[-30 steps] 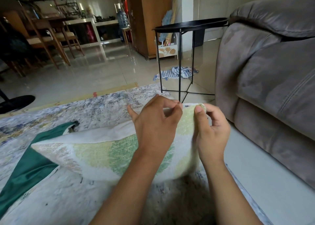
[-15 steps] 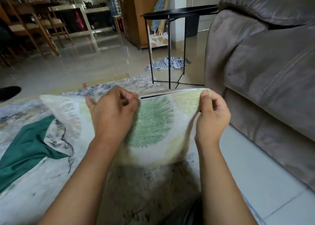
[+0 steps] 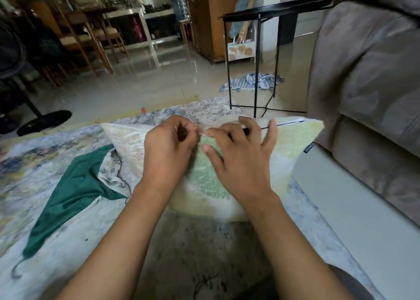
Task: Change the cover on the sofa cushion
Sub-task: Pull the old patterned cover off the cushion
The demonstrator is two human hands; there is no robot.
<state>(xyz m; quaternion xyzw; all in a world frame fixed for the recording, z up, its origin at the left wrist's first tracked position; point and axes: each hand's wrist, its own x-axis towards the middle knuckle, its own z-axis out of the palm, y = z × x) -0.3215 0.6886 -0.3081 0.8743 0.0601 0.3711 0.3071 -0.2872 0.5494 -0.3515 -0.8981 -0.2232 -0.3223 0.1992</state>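
Cushion: the cushion (image 3: 293, 154), in a pale cover printed with green leaves, is standing on edge on the rug (image 3: 34, 163) right in front of the person, its right corner reaching close to the sofa (image 3: 368, 83).
Top edge: a dark slit (image 3: 288, 124) is showing along the right part of the edge – whether a zip pull is sitting there is too blurred to tell.
Left hand: the left hand (image 3: 168, 149) is curling its fingers and pinching the cover at the middle of the top edge.
Right hand: the right hand (image 3: 241, 161) is spreading wide, its fingers hooking over the top edge and its thumb pressing on the front face – its forefinger is meeting the left hand's pinch.
Green cover: the green cover (image 3: 75, 190) is lying flat on the rug to the left, one corner tucking under the cushion.
Beyond: a striped cloth (image 3: 250, 83) is lying crumpled on the tiled floor (image 3: 136, 88).
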